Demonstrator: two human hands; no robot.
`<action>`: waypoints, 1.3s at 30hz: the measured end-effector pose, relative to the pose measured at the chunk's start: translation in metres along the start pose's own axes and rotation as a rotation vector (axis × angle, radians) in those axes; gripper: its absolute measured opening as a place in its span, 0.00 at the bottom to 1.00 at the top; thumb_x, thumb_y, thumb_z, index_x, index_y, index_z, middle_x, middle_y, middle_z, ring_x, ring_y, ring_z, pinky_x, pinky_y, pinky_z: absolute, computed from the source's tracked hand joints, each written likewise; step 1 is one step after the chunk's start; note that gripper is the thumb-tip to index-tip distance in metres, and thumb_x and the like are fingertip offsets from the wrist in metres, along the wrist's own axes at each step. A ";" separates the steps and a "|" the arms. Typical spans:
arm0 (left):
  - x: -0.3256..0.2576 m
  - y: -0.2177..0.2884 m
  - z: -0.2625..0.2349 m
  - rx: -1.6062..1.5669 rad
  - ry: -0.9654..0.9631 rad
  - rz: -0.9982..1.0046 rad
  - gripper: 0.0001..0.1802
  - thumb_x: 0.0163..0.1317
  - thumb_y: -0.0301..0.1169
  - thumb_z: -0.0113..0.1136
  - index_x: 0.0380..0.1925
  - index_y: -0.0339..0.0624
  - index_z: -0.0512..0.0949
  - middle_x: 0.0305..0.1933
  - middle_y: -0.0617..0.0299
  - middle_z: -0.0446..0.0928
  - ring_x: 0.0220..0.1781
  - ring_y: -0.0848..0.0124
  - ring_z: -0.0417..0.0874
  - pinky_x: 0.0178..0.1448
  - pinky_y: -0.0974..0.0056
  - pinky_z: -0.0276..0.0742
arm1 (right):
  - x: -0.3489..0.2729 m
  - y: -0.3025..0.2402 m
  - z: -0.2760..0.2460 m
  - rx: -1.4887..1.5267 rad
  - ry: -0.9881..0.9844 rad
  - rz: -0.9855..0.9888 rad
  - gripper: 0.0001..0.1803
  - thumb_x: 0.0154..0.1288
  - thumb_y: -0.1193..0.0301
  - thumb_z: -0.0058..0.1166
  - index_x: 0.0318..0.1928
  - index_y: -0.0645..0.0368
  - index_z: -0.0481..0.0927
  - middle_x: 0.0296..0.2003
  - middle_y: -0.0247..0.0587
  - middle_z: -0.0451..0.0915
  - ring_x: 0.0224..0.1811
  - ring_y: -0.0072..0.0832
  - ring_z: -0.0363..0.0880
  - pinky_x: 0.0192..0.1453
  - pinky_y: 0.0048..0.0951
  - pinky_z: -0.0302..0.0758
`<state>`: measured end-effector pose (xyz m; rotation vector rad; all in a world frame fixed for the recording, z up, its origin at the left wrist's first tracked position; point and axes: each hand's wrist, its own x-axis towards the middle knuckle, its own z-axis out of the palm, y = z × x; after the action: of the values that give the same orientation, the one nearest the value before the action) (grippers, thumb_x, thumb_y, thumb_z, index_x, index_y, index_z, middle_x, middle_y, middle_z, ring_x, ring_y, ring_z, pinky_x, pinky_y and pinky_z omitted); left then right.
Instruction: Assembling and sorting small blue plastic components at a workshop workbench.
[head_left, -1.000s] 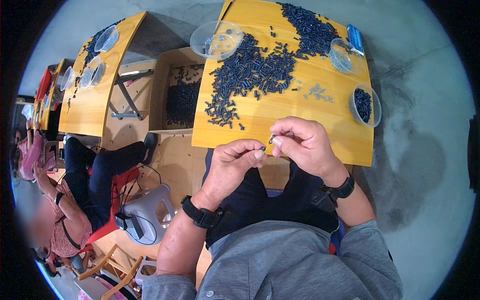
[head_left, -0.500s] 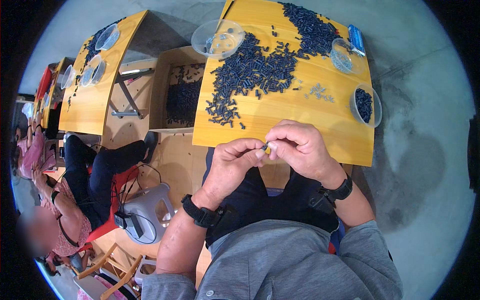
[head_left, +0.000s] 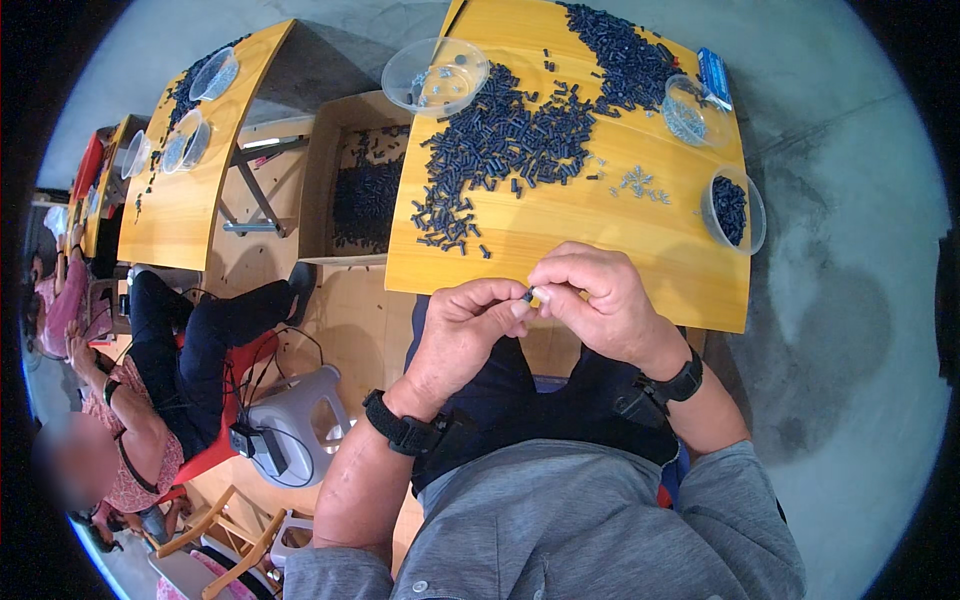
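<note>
My left hand (head_left: 466,322) pinches a small black cylindrical part (head_left: 528,295) between thumb and forefinger, just in front of the table's near edge. Against its other end press the closed thumb and forefinger of my right hand (head_left: 598,298); whatever they grip is hidden by the fingertips. Beyond my hands, similar short black parts (head_left: 510,135) lie in a spread pile on the yellow table (head_left: 560,235). To the right of that pile lie several small silvery metal pieces (head_left: 640,184).
A clear tub of black parts (head_left: 730,210) stands at the right edge. Another tub (head_left: 685,115) and a blue box (head_left: 713,78) are behind it. A shallow tub (head_left: 435,78) sits far left. Left of the table are a cardboard box (head_left: 320,190) and a seated person (head_left: 150,420).
My right fingers have shifted very slightly at the black part's end. My left hand keeps its place and its pinch.
</note>
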<state>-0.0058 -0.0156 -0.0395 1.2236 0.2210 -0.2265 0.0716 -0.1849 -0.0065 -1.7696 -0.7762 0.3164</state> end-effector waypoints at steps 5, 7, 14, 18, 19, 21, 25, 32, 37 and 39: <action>0.000 0.001 0.000 0.012 -0.003 0.000 0.07 0.62 0.22 0.57 0.40 0.35 0.80 0.34 0.60 0.82 0.33 0.76 0.80 0.39 0.72 0.77 | 0.001 -0.001 0.000 0.011 0.004 -0.008 0.05 0.55 0.82 0.55 0.34 0.62 0.78 0.25 0.42 0.75 0.25 0.32 0.77 0.27 0.29 0.73; 0.001 0.002 0.000 0.006 -0.010 0.005 0.07 0.63 0.21 0.56 0.39 0.33 0.80 0.34 0.63 0.81 0.32 0.80 0.79 0.38 0.75 0.77 | 0.001 0.000 0.000 0.025 0.010 -0.004 0.05 0.56 0.82 0.55 0.34 0.62 0.78 0.25 0.42 0.75 0.25 0.32 0.77 0.27 0.29 0.73; 0.000 0.002 0.000 -0.002 -0.010 0.012 0.07 0.62 0.21 0.56 0.38 0.33 0.80 0.33 0.63 0.82 0.32 0.81 0.78 0.38 0.75 0.76 | 0.000 0.001 0.000 0.026 -0.017 -0.029 0.05 0.57 0.84 0.52 0.34 0.64 0.78 0.26 0.41 0.76 0.26 0.28 0.77 0.28 0.26 0.73; 0.000 0.002 0.000 0.018 -0.008 0.009 0.07 0.62 0.21 0.56 0.39 0.34 0.80 0.34 0.62 0.81 0.32 0.78 0.79 0.38 0.73 0.76 | 0.000 0.001 0.000 -0.010 -0.016 -0.037 0.05 0.56 0.82 0.55 0.34 0.63 0.78 0.25 0.43 0.76 0.26 0.35 0.77 0.28 0.30 0.73; 0.000 0.002 0.000 0.019 -0.006 0.005 0.07 0.62 0.21 0.56 0.40 0.35 0.79 0.34 0.60 0.81 0.33 0.76 0.79 0.39 0.72 0.76 | 0.001 0.001 0.001 -0.009 -0.016 -0.037 0.05 0.56 0.82 0.55 0.34 0.63 0.78 0.25 0.43 0.76 0.26 0.35 0.77 0.28 0.30 0.73; 0.000 0.001 0.000 0.031 -0.015 0.016 0.07 0.62 0.21 0.56 0.39 0.35 0.79 0.34 0.60 0.81 0.33 0.76 0.79 0.39 0.72 0.76 | 0.001 -0.001 0.001 -0.040 0.011 -0.121 0.05 0.56 0.82 0.55 0.34 0.63 0.78 0.25 0.44 0.76 0.26 0.37 0.77 0.29 0.32 0.73; -0.001 0.001 0.002 0.019 -0.008 0.047 0.07 0.62 0.21 0.56 0.39 0.34 0.79 0.34 0.60 0.81 0.33 0.77 0.79 0.39 0.72 0.76 | 0.000 -0.004 0.002 -0.062 0.030 -0.120 0.05 0.55 0.82 0.55 0.34 0.63 0.78 0.25 0.44 0.76 0.27 0.38 0.77 0.29 0.32 0.73; -0.002 0.010 0.008 0.024 -0.028 0.090 0.06 0.62 0.21 0.56 0.38 0.33 0.80 0.32 0.65 0.81 0.32 0.81 0.78 0.38 0.75 0.76 | -0.002 -0.008 -0.004 -0.066 0.038 -0.174 0.05 0.56 0.82 0.55 0.35 0.63 0.79 0.26 0.43 0.76 0.26 0.35 0.78 0.28 0.30 0.74; -0.006 0.014 0.013 0.005 -0.057 0.085 0.06 0.63 0.23 0.56 0.38 0.33 0.80 0.34 0.65 0.81 0.34 0.81 0.78 0.40 0.75 0.76 | -0.007 -0.013 -0.006 -0.065 0.034 -0.182 0.05 0.57 0.82 0.55 0.35 0.64 0.79 0.27 0.43 0.76 0.26 0.33 0.78 0.28 0.29 0.74; -0.006 0.015 0.014 0.012 -0.064 0.082 0.06 0.63 0.23 0.56 0.38 0.33 0.80 0.34 0.65 0.81 0.34 0.81 0.78 0.40 0.75 0.76 | -0.009 -0.017 -0.006 -0.002 0.023 -0.107 0.05 0.58 0.82 0.54 0.36 0.65 0.78 0.27 0.42 0.76 0.26 0.31 0.78 0.28 0.28 0.74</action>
<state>-0.0067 -0.0238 -0.0192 1.2328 0.1141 -0.1952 0.0626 -0.1929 0.0096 -1.7233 -0.8515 0.2235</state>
